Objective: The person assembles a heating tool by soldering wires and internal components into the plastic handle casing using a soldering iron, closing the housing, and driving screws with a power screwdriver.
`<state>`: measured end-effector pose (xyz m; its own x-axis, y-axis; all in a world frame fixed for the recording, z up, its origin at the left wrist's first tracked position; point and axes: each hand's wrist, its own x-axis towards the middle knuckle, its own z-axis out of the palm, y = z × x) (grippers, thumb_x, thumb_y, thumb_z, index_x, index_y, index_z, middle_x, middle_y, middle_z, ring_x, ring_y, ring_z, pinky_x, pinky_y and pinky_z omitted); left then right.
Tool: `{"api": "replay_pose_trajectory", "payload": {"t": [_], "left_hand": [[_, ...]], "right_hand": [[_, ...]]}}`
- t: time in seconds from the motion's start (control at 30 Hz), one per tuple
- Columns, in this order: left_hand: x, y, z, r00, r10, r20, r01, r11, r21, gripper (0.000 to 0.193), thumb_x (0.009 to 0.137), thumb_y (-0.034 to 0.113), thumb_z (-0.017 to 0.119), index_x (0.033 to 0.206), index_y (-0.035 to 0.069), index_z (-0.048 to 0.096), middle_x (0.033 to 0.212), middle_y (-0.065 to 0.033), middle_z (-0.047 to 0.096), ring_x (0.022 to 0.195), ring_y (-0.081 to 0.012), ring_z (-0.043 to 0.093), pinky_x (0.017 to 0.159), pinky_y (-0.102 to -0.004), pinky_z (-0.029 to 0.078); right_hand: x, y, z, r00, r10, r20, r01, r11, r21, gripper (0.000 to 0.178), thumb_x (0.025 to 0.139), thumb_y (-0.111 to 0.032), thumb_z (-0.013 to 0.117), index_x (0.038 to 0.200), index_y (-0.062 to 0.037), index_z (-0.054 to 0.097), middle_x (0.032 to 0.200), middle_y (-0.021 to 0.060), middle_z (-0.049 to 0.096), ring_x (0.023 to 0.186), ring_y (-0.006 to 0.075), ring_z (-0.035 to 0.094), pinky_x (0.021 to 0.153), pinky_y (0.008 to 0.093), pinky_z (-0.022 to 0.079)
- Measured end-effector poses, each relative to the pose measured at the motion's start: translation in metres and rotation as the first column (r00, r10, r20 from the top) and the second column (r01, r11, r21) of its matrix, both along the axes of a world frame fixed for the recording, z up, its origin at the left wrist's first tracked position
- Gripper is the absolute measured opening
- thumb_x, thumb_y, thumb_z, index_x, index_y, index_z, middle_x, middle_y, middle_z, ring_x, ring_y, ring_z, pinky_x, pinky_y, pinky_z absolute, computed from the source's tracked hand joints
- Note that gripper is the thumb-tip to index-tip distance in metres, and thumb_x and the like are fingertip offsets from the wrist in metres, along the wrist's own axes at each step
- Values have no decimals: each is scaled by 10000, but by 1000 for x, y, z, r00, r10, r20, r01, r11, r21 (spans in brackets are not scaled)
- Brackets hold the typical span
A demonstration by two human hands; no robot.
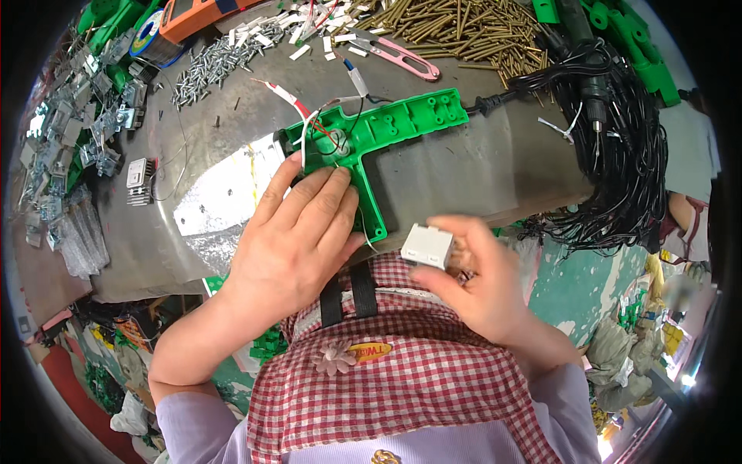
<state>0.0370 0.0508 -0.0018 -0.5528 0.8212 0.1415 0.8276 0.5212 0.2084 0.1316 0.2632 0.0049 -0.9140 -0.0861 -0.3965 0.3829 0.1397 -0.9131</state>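
A green plastic housing half point(371, 209) with a long handle lies on the bench in front of me. My left hand point(297, 220) grips its wide body, fingers over the cavity and thumb near the close edge, partly hiding what is inside. Red, white and black wires point(313, 116) rise out of the housing past my fingertips. A black cord point(495, 100) meets the handle's far end. Just right of the housing, my right hand point(487, 271) is closed on a small white square block point(427, 246), thumb below and fingers above; the hand is slightly blurred.
A finned white-and-metal part point(140, 182) with thin wires lies left. Beyond are loose screws point(220, 69), long brass-coloured screws point(464, 27) and pink snips point(398, 58). Metal parts point(85, 124) pile up far left. A screwdriver point(595, 100) hangs over bundled black cords point(626, 178) at right.
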Motion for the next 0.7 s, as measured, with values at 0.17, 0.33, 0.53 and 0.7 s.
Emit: {"api": "replay_pose_trajectory", "payload": {"t": [0.17,0.33,0.53,0.7], "left_hand": [[1,1,0,999,33,-3,-33,999,41,427,720,167,670,1090,-29,587,1180,-154,559,1146,-296,516,1058,-487,343],[0,3,5,994,24,103,-31,998,62,561,639,132,674,1151,-53,542,1200,-175,532,1204,-339,469,1082,-515,310],[-3,-7,5,985,-21,169,-2,991,132,845,603,164,754,1325,-63,376,1208,-190,516,1194,-341,473,1082,-507,311],[-2,-7,-3,997,-11,71,-2,982,189,942,631,148,737,1403,-86,252,1191,-188,532,1145,-334,509,1052,-488,357]], "right_hand": [[-25,12,12,918,321,-233,-211,893,398,504,761,-95,742,1211,-43,522,1075,148,618,827,267,662,668,353,527],[-37,5,24,896,395,-204,-267,846,462,418,772,-70,712,1151,-54,539,1093,151,608,898,339,636,707,390,517],[-64,-16,37,830,540,-141,-381,732,565,320,791,-93,684,1065,-45,527,994,149,604,836,367,604,661,421,481],[-77,-20,37,720,641,-264,-370,677,636,306,788,-89,671,1035,-39,496,939,134,568,824,345,588,638,418,464]]}}
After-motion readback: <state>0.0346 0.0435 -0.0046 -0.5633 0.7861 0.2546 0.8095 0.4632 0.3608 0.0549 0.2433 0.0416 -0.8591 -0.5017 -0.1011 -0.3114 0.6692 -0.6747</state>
